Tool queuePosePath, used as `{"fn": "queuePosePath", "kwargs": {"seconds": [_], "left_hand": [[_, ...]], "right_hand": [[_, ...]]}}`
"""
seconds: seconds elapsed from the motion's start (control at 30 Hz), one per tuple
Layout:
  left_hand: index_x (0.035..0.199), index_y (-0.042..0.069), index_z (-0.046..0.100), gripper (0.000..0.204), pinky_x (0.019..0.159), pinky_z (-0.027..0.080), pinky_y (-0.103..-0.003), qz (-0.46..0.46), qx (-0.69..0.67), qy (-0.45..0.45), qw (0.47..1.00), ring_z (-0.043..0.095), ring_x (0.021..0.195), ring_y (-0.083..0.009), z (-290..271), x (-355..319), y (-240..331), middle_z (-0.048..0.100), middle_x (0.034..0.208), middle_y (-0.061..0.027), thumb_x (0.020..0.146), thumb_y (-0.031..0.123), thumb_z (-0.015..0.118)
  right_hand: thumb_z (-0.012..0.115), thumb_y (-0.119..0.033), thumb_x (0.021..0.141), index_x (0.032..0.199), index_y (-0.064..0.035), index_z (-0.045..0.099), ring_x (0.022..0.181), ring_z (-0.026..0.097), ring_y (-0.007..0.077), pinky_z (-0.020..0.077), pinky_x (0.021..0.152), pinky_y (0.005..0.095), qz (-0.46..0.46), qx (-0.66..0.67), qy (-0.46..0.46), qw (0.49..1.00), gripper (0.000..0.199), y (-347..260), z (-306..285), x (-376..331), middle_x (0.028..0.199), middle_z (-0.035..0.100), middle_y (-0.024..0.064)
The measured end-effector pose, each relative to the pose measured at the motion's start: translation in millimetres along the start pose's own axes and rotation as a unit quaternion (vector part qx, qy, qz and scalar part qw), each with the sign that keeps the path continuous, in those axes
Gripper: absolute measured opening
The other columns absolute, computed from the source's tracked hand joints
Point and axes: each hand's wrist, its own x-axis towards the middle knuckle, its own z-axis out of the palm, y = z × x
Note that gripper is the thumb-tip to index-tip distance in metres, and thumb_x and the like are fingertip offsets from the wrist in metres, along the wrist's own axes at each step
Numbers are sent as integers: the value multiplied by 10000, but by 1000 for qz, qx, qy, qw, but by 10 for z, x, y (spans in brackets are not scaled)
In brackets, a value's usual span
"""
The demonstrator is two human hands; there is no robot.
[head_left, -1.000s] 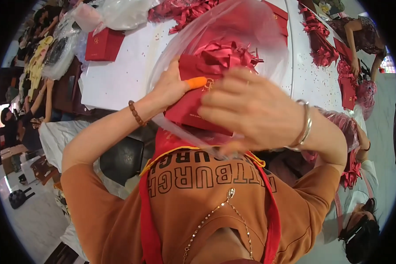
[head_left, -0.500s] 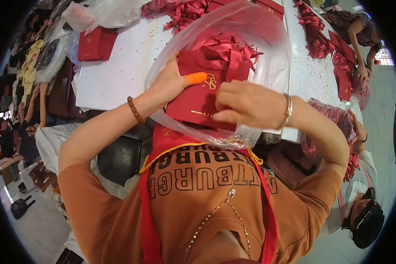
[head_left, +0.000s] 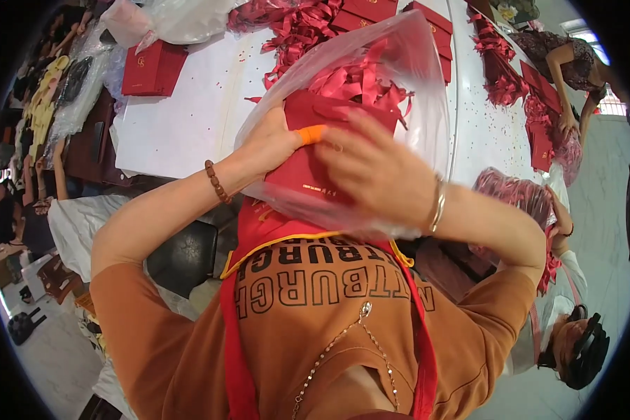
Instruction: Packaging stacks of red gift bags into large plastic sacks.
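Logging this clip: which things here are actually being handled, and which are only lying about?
Handled:
left hand
right hand
clear plastic bag
red paper gift bag with ribbon

Lying about:
flat red box
heap of red ribbon
white table

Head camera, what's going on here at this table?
A person is handling a red box that sits in a clear plastic bag stuffed with red ribbon. The left hand, with an orange cover on the thumb, grips the box at its left side. The right hand lies over the bag's front. More red boxes and ribbon are spread on the white table, where another person at the far right also works.
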Motion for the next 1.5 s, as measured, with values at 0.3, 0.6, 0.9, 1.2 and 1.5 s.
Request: {"fn": "queuePosePath", "kwargs": {"seconds": [0.3,0.6,0.9,1.2,1.5], "left_hand": [[1264,10,369,613,934,400,-326,85,48,38,995,500,1079,-208,38,-23,-138,512,1178,-123,739,97,675],[1265,31,408,490,905,417,-324,60,159,24,985,521,1066,-209,92,-51,-81,518,1204,-108,836,192,580],[1274,34,415,412,881,434,-296,-27,6,-57,998,530,1056,-194,-36,13,-149,493,1241,-95,881,143,473],[1288,32,388,368,866,454,-296,5,-101,44,994,533,1051,-190,9,-16,-458,491,1232,-101,940,148,360],[1387,65,229,554,1035,251,-344,-16,-40,81,996,365,1231,-273,54,-37,-451,403,1312,-187,914,265,437]], "right_hand": [[623,-549,658,1245,-156,441,1313,188,394,125,935,703,102,87,-96,986,730,-136,170,-102,1406,255,176],[487,-637,755,1310,-284,397,1336,122,396,49,935,705,82,126,14,989,663,-13,669,-246,1446,188,159],[458,-659,757,1354,-344,317,1342,92,400,55,933,701,76,126,-13,989,690,35,647,-207,1448,152,196],[502,-661,717,1354,-350,318,1334,128,403,72,923,710,54,109,-27,992,732,16,725,-121,1453,137,201],[492,-649,713,1328,-351,369,1317,175,408,71,916,720,77,64,-79,992,694,18,731,-101,1426,200,225]]}}
